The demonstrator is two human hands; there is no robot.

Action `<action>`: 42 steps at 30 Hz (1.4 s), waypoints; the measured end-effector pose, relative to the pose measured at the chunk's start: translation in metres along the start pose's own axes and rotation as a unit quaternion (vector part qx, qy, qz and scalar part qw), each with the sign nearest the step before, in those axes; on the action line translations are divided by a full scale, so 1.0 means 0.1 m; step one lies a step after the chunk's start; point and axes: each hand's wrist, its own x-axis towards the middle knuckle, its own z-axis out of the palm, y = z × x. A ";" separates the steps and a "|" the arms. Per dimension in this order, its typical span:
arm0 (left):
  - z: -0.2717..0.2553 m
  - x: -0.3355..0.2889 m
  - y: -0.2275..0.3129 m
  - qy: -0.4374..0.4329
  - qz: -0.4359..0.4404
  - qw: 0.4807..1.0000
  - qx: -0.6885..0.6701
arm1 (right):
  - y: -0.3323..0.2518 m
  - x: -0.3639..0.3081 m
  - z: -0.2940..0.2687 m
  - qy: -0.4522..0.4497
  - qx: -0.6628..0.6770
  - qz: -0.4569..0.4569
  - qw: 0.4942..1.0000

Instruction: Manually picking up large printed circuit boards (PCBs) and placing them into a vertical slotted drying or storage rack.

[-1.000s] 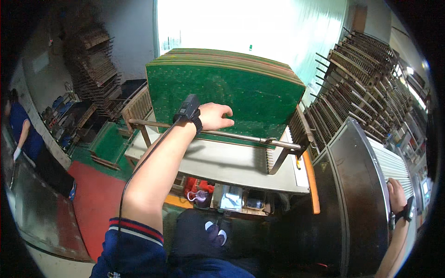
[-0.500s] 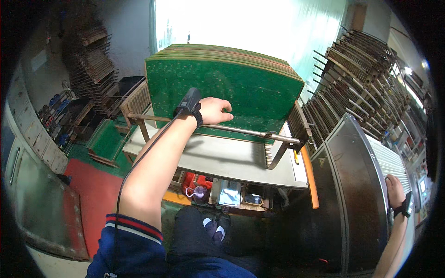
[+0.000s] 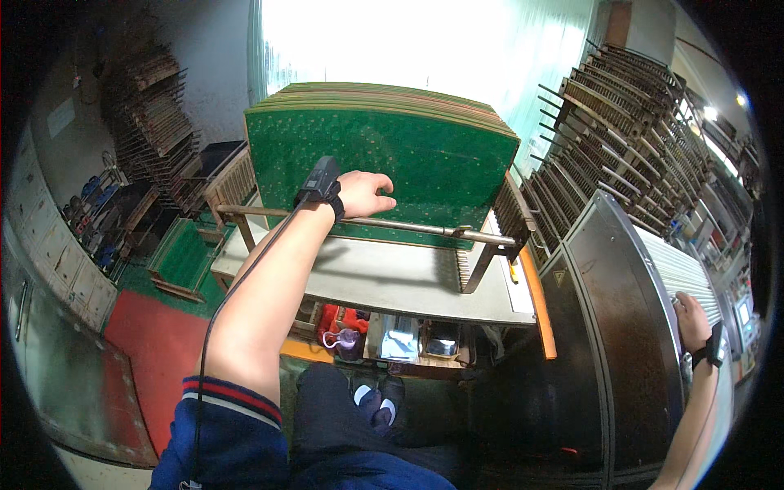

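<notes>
My left hand (image 3: pixel 365 194) hovers in front of a row of upright green boards (image 3: pixel 433 171), its fingers loosely bent and apart with nothing between them. Those boards look like flat circuit panels with pale dots, packed one behind another in a slotted metal rack (image 3: pixel 514 208). A metal bar (image 3: pixel 408 227) of the rack runs just below that hand. Far to the right, my right hand (image 3: pixel 692 321) rests at the edge of a dark machine (image 3: pixel 633 302), beside its pale rollers (image 3: pixel 674 265). Its fingers lie over the rim, partly hidden, and no held object shows.
The rack stands on a white table (image 3: pixel 384 278) with an orange edge strip (image 3: pixel 541 306). Under it is a shelf with a purple cup (image 3: pixel 345 337). Stacked empty racks (image 3: pixel 625 131) stand at the back right. More green boards (image 3: pixel 181 260) sit low on the left.
The whole view has shifted slightly, so the rack and boards appear a little further left. Both hands stay at about the same places beside the boards and the machine.
</notes>
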 end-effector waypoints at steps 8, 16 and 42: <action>0.03 0.00 -0.03 0.038 0.017 0.999 0.034 | -0.07 -0.03 -0.03 0.001 0.010 -0.033 0.999; 0.01 -0.03 -0.01 0.052 0.019 0.998 0.036 | -0.11 -0.04 -0.06 -0.010 0.016 -0.025 1.000; 0.00 -0.04 0.06 0.053 0.056 0.997 0.002 | -0.04 0.06 0.01 -0.106 -0.095 0.014 0.990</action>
